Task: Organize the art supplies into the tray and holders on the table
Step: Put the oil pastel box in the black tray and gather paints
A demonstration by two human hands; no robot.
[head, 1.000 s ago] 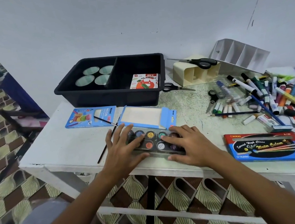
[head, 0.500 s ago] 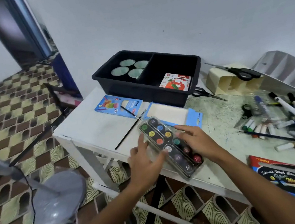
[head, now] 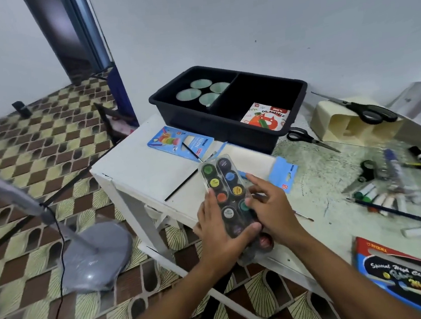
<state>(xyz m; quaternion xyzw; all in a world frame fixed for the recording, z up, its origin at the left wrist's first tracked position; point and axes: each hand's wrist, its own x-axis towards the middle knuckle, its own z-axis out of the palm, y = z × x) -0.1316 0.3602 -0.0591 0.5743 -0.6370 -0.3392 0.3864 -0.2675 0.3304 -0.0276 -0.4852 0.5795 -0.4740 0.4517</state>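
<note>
White walls and a brown-and-yellow patterned floor surround a white table (head: 140,172), with a grey fan base (head: 94,256) standing on the floor to the left. On the table's left part lies a blue box (head: 176,143) printed "NEON", a thin brush (head: 192,152) resting across it. Behind it sits a black tray (head: 229,128) with two compartments: four pale green cups (head: 203,92) in the left one, one box reading "OIL PASTELS" (head: 265,117) in the right. Held over the table's near edge is the watercolor palette (head: 231,199), a clear case with two rows of round paint pans, its long axis running from the near edge away toward the tray, far end tilted slightly left. The left hand (head: 220,234) grips its near left side, thumb curled over the top. The right hand (head: 273,210) holds the right side, fingers spread and bent against the case. A blue card marked "12" (head: 283,174) lies just beyond. Further right, three pairs of scissors (head: 309,137) are in view, one on a cream holder (head: 341,123), then a jumble of markers (head: 404,189). A box at near right reads "NIKKI" (head: 411,275).
</note>
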